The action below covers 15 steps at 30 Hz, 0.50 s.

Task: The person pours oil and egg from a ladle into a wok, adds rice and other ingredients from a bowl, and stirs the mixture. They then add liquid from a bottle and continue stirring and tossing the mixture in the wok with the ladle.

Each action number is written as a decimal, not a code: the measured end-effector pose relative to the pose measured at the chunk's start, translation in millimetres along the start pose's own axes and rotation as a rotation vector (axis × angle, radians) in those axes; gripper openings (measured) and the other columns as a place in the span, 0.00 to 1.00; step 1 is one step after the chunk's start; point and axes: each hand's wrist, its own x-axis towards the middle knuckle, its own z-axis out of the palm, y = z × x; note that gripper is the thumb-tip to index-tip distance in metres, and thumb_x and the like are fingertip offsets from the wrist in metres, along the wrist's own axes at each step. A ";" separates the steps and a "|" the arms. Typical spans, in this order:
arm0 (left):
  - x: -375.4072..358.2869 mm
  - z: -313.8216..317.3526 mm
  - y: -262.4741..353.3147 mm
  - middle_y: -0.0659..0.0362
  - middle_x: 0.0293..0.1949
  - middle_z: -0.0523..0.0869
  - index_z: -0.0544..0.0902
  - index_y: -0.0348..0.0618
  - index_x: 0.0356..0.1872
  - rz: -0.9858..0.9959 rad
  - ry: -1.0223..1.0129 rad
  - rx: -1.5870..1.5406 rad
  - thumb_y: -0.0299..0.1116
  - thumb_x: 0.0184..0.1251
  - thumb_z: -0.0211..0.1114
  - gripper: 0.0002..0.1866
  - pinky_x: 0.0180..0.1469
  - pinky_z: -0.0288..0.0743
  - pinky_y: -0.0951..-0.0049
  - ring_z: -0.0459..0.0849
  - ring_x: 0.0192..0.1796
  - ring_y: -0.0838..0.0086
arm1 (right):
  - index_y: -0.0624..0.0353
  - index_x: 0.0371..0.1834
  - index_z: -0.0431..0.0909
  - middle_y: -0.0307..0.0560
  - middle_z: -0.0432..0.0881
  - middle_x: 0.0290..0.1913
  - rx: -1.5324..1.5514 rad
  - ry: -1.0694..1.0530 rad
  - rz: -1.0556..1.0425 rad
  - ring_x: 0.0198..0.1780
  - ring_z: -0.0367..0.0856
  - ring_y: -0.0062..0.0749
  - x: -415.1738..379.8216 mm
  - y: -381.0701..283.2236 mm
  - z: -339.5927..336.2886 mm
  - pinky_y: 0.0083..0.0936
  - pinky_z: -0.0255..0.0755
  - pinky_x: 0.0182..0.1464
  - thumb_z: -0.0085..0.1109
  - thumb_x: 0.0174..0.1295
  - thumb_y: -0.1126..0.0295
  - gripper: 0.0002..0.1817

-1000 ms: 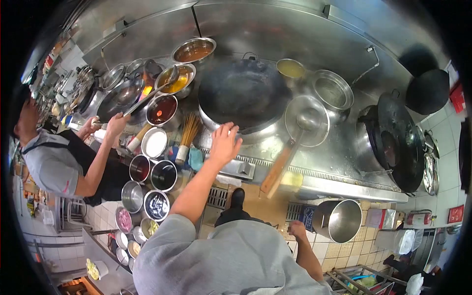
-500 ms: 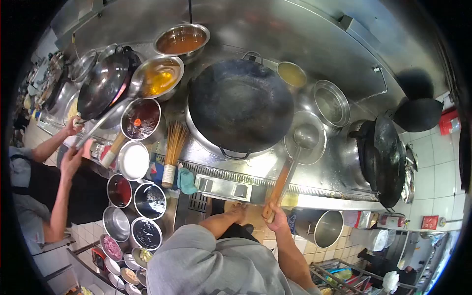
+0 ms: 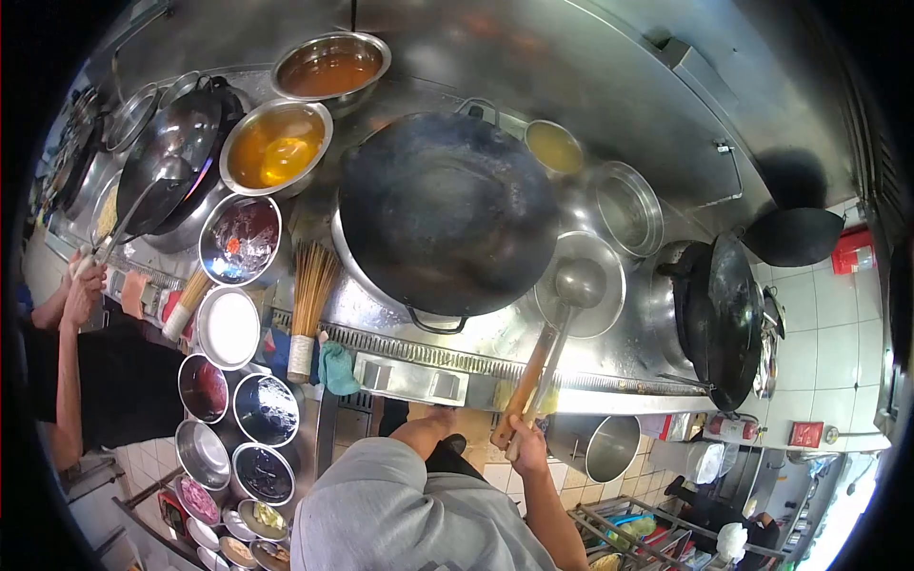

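Note:
My right hand [image 3: 526, 441] is closed around the end of a metal ladle [image 3: 581, 283] at the stove's front edge. The ladle's bowl rests over a round metal skimmer [image 3: 615, 309], whose wooden handle [image 3: 523, 392] lies alongside and touches my fingers. My left hand [image 3: 443, 419] hangs low by the stove front, mostly hidden past my forearm; its fingers do not show clearly. In front of me a large dark wok [image 3: 447, 214] sits on the burner, with nothing visible in it.
At left, a co-worker's hands [image 3: 84, 290] hold a ladle over another wok [image 3: 171, 143]. A bowl of yellow oil [image 3: 276, 147], a bamboo brush [image 3: 311, 295] and several sauce pots stand between us. More woks [image 3: 733, 319] are at right.
The view has shifted, so the stove appears further left. My right hand has moved onto the ladle's handle end, beside the wooden handle. The co-worker's ladle has moved over their wok.

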 end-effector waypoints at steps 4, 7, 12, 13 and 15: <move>-23.7 -19.0 5.0 0.48 0.63 0.88 0.89 0.39 0.59 0.023 0.085 -0.006 0.31 0.60 0.74 0.23 0.67 0.80 0.51 0.84 0.69 0.58 | 0.60 0.56 0.80 0.41 0.80 0.33 0.088 -0.087 0.148 0.28 0.80 0.31 3.1 -3.2 -29.5 0.30 0.78 0.30 0.59 0.75 0.59 0.17; -3.8 -8.7 2.1 0.48 0.64 0.88 0.89 0.39 0.59 0.030 0.003 -0.005 0.32 0.62 0.72 0.23 0.66 0.81 0.52 0.84 0.69 0.59 | 0.59 0.51 0.79 0.40 0.73 0.26 0.301 -0.257 0.231 0.20 0.70 0.28 0.1 -17.1 -54.2 0.27 0.67 0.20 0.58 0.72 0.60 0.14; 46.7 56.2 -15.5 0.48 0.61 0.89 0.88 0.38 0.58 0.169 0.152 0.045 0.30 0.61 0.67 0.22 0.63 0.83 0.52 0.87 0.65 0.58 | 0.56 0.44 0.76 0.39 0.69 0.22 0.296 -0.233 0.115 0.14 0.64 0.27 -13.8 -56.5 -44.5 0.27 0.59 0.14 0.58 0.67 0.71 0.05; 58.9 68.0 -16.8 0.49 0.65 0.87 0.88 0.42 0.60 0.159 0.092 0.031 0.31 0.57 0.71 0.26 0.68 0.79 0.50 0.84 0.69 0.56 | 0.57 0.43 0.75 0.39 0.71 0.22 0.124 -0.062 0.027 0.14 0.66 0.24 -27.0 -66.6 -20.4 0.25 0.59 0.14 0.58 0.66 0.75 0.05; 79.8 75.9 -18.0 0.50 0.72 0.81 0.88 0.49 0.63 0.143 -0.023 0.007 0.35 0.48 0.79 0.33 0.76 0.70 0.45 0.77 0.76 0.54 | 0.57 0.42 0.75 0.38 0.72 0.22 -0.232 0.125 -0.173 0.15 0.68 0.22 -34.7 -56.3 -4.8 0.24 0.61 0.14 0.58 0.66 0.77 0.05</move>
